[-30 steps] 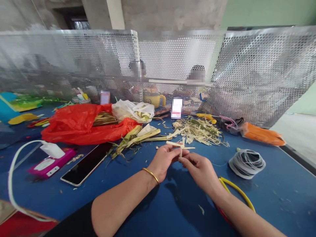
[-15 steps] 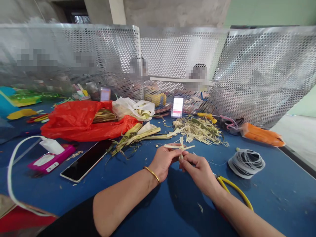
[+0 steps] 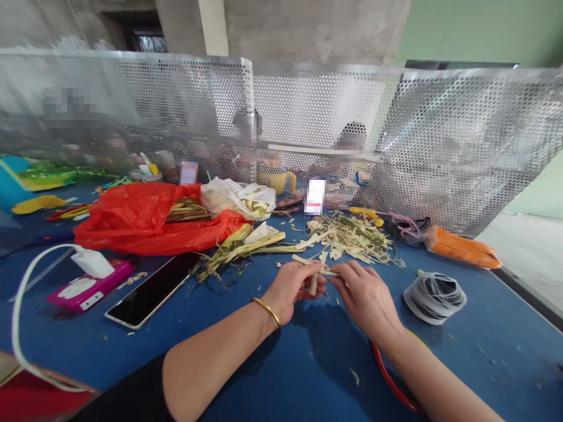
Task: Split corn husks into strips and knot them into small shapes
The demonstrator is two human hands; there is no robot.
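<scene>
Crossed pale plant strips [image 3: 313,285] are between my hands above the blue table. My left hand [image 3: 292,287], with a gold bangle at the wrist, pinches them where they cross. My right hand [image 3: 365,293] grips the end of the strip that points right, between thumb and fingers. One short strip end hangs downward, and another points left past my left fingers. Under my right wrist lies a tool with a red handle [image 3: 389,375] and a yellow one; its head is hidden by my arm.
Shredded plant fibre [image 3: 356,237] is heaped beyond my hands. Left of it are plant stalks [image 3: 246,243], a red plastic bag [image 3: 127,217], a phone [image 3: 152,290] and a pink power strip [image 3: 90,293]. A spool of clear line [image 3: 434,298] stands right. A perforated metal screen [image 3: 308,111] crosses the back.
My right hand has turned and shifted from the lower end of the strips to the right-hand end. The strips have tilted. The view has shifted slightly.
</scene>
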